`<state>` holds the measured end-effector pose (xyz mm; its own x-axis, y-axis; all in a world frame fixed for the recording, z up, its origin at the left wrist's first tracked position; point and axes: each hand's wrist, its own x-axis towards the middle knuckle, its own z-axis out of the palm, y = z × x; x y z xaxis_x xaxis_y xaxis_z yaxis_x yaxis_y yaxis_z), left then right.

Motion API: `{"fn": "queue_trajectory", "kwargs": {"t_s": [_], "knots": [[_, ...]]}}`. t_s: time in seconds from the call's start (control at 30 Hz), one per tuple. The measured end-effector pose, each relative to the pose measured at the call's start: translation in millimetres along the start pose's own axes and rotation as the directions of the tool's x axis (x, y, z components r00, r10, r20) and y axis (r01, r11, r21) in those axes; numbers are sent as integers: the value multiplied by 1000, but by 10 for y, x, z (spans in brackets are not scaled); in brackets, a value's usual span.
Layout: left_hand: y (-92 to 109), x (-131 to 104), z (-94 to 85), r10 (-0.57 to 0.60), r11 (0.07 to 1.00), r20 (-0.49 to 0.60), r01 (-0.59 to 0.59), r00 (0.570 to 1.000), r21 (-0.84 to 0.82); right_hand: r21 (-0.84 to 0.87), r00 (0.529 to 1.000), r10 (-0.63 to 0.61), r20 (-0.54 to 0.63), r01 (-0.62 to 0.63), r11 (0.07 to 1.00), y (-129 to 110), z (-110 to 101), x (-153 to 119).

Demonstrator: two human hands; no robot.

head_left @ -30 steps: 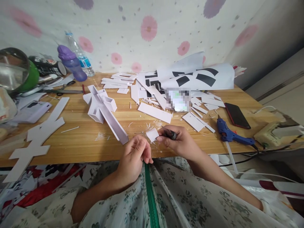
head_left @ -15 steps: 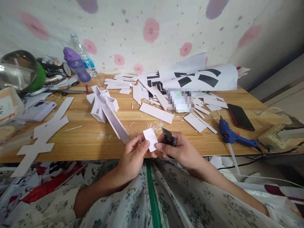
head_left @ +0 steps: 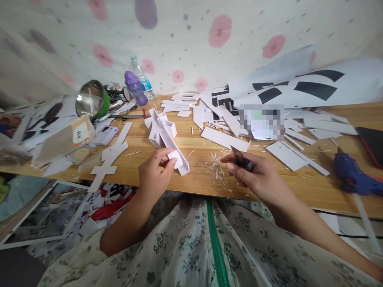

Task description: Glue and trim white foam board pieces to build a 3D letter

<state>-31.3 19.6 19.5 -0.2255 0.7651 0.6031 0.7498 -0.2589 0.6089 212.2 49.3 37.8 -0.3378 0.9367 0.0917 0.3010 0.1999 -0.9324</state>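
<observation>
Between the thumb and fingers of my left hand [head_left: 157, 169] is a small white foam board piece [head_left: 175, 158]. It overlaps the near arm of a white foam board structure [head_left: 164, 129] in my view; whether they touch I cannot tell. That structure has open box-like compartments and one long channel pointing towards me. My right hand [head_left: 254, 171] is closed round a black utility knife [head_left: 243, 161], its dark blade angled up and left. Small white offcuts [head_left: 218, 167] lie scattered on the wooden table [head_left: 197, 183] between my hands.
A flat white cut-out [head_left: 109, 161] overhangs the front edge at left. White strips [head_left: 224, 138], a pixelated phone-like object [head_left: 261, 123] and printed paper [head_left: 305, 87] lie behind. A blue glue gun [head_left: 356, 171] rests at right. Bottles [head_left: 136, 87] and a green bowl [head_left: 92, 99] stand back left.
My hands have moved apart. The left carried the white piece to the structure's near arm, while the right kept the knife. The view has turned left.
</observation>
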Motion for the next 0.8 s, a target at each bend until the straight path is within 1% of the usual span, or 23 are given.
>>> {"fn": "queue_trajectory", "kwargs": {"t_s": [0.03,0.1,0.17,0.23,0.37,0.47,0.63,0.8], "knots": [[-29,-7,26,13,1000,11,-13,1000,21,1,1000,2,-3,-2,1000,13,-5,-1],[-55,-21,81,29,999,-20,-28,999,40,-12,1000,1,4,-1,1000,27,-17,-16],[-55,-26,119,44,998,-48,-42,998,52,-26,1000,-4,1,4,1000,27,-31,-39],[-46,-22,135,69,996,-47,-65,997,68,-34,1000,-11,-11,11,999,23,-45,-59],[-33,-15,120,121,984,-44,-114,992,139,-59,998,-44,-39,42,997,26,-57,-63],[-24,-16,92,131,976,-31,-124,991,177,-64,995,-84,-47,81,995,33,-54,-51],[-23,-10,61,138,976,-12,-134,990,174,-44,997,-72,-22,71,997,29,-55,-52],[-21,-3,45,147,977,-10,-144,989,157,-36,996,-82,-29,81,996,36,-60,-56]]}}
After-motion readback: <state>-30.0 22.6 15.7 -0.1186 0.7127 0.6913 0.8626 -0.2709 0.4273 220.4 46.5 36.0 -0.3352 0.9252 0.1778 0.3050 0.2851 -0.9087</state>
